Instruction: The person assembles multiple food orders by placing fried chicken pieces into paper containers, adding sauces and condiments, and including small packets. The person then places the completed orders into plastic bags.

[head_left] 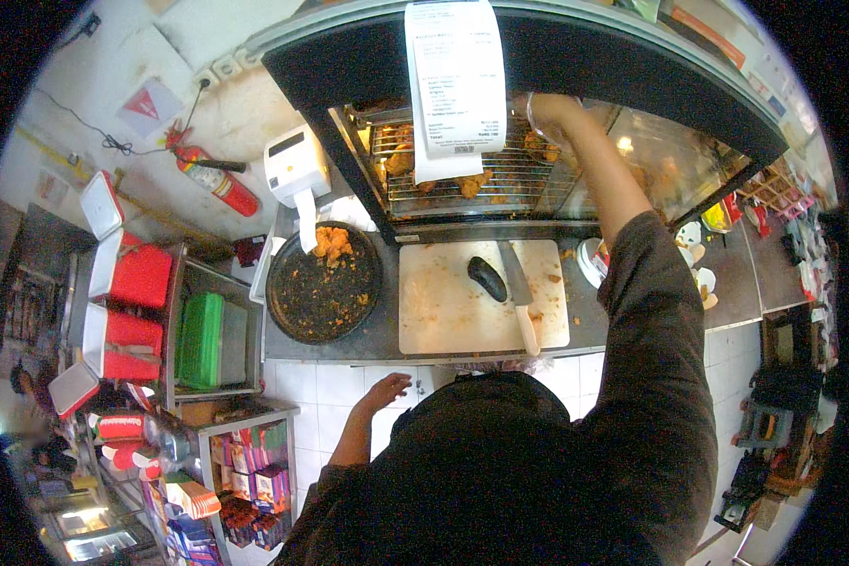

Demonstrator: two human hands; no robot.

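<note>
My right arm reaches into a lit display warmer (292, 71), where pieces of fried chicken (472, 184) lie on a wire rack (509, 200). My right hand (555, 115) seems to wear a clear plastic glove; its fingers are hidden by the warmer's dark frame and paper receipts (455, 85). Down in front of the counter, my left hand (384, 389) hangs with nothing in it, fingers loosely stretched. Between me and the warmer, a white cutting board (443, 302) bears a knife (515, 283) with a pale handle and a dark oblong thing (487, 279).
Left of the board sits a round black pan (321, 307) with orange fried pieces (332, 245) and crumbs. Behind it stands a white receipt printer (295, 165). Red boxes (141, 274), a green bin (203, 340) and a shelf of packets (255, 476) are at left.
</note>
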